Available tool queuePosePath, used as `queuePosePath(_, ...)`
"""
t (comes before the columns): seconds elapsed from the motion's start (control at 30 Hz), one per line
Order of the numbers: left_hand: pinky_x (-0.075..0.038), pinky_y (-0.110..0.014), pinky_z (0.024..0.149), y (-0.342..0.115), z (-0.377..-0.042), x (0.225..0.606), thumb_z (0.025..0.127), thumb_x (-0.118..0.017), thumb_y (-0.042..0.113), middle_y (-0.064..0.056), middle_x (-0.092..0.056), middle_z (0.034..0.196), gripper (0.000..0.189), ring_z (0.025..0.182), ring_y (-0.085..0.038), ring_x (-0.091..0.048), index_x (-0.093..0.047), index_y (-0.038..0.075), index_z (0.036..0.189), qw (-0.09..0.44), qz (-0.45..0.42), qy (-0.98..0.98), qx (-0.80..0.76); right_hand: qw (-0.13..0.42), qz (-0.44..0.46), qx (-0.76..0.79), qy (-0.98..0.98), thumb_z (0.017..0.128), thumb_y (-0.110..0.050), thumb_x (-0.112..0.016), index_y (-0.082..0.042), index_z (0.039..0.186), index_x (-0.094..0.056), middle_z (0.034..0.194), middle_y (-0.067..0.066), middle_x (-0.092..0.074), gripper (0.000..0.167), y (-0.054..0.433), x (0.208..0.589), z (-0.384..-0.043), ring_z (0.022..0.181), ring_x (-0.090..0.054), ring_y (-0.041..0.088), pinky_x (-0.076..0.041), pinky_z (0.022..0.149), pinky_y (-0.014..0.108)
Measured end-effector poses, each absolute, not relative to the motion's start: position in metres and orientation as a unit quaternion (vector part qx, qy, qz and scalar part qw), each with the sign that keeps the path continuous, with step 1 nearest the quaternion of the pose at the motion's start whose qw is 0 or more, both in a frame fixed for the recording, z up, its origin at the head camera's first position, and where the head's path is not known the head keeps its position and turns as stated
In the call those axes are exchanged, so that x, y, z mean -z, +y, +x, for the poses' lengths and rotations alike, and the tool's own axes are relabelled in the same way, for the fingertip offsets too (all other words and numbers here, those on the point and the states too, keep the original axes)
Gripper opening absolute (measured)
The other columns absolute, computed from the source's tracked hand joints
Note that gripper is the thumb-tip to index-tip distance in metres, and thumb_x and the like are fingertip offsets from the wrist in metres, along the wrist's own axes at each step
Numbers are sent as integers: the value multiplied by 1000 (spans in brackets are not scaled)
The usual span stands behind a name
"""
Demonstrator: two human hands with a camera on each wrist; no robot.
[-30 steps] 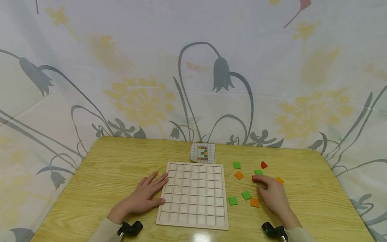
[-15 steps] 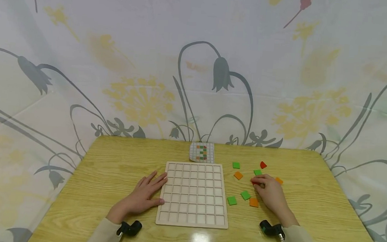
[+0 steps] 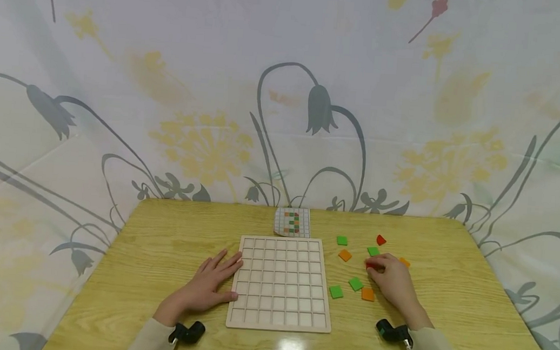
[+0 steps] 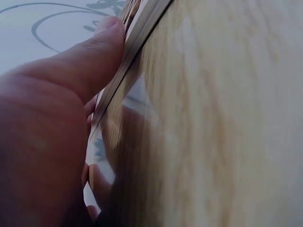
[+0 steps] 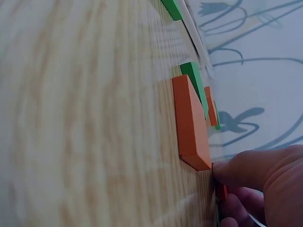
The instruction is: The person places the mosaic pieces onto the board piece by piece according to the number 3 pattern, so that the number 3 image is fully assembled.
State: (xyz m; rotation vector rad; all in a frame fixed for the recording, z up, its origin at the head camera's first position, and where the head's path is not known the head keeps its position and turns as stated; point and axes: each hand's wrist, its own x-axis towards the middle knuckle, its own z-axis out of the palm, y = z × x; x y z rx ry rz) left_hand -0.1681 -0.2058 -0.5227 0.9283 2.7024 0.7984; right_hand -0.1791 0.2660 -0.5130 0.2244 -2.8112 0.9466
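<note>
My left hand (image 3: 207,287) lies with spread, straight fingers at the left edge of a pale wooden grid board (image 3: 277,327), fingertips and thumb touching its rim. In the left wrist view the thumb (image 4: 102,54) is against the board's side. My right hand (image 3: 394,280) pinches a small red tile (image 5: 221,191) between thumb and fingers, at the tabletop right of the board; most of the tile is hidden. Near that hand are a green tile (image 3: 374,251), an orange tile (image 3: 404,262) partly covered by the hand, and a red fan-shaped tile (image 3: 381,240).
Between board and right hand lie more loose tiles: green (image 3: 342,240), orange (image 3: 345,255), green (image 3: 356,284), green (image 3: 336,292) and orange (image 3: 367,294). A printed card with a coloured grid pattern (image 3: 292,222) is behind the board. A patterned curtain (image 3: 285,99) borders the table's back.
My right thumb and fingers have drawn together on the red tile, and the right hand has shifted slightly left. The left hand stays at the board's edge.
</note>
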Motion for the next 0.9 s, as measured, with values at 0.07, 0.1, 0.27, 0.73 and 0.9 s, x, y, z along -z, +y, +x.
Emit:
queuePosePath(0.07,-5,-69,112,-206,-168,524,97,-59,47,-7,-18,165,77,150,-42,-2,-30,10,158,86,312,908,-265,87,74,-313,-943,87,-3,-74,0,104,-76,101,12,-66,17,267,514,-179,84,-66,27,-55,73,45)
queuePosePath(0.1,-5,-69,112,-206,-168,524,97,-59,48,-7,-18,165,77,150,-42,-3,-30,10,158,85,312,909,-264,89,74,-310,-943,87,-3,-74,0,105,-76,99,11,-66,18,267,515,-180,83,-66,26,-55,72,44)
queuePosePath(0.27,-6,-68,112,-206,-167,525,97,-59,48,-7,-18,165,77,150,-42,-3,-31,10,158,80,310,911,-259,97,70,-311,-943,88,-7,-74,1,108,-75,98,12,-67,22,268,518,-181,79,-64,22,-54,69,40)
queuePosePath(0.73,-4,-67,113,-205,-167,524,96,-61,48,-5,-17,165,77,150,-40,-2,-30,11,158,83,305,909,-273,102,70,-321,-939,88,-8,-74,0,109,-75,98,11,-66,22,263,509,-178,80,-61,22,-51,70,41)
queuePosePath(0.9,-4,-67,113,-205,-167,524,97,-61,47,-5,-17,165,77,151,-40,-2,-31,12,158,83,305,908,-276,98,79,-320,-939,88,-10,-74,-1,110,-74,97,8,-65,23,257,510,-181,80,-61,21,-52,69,39)
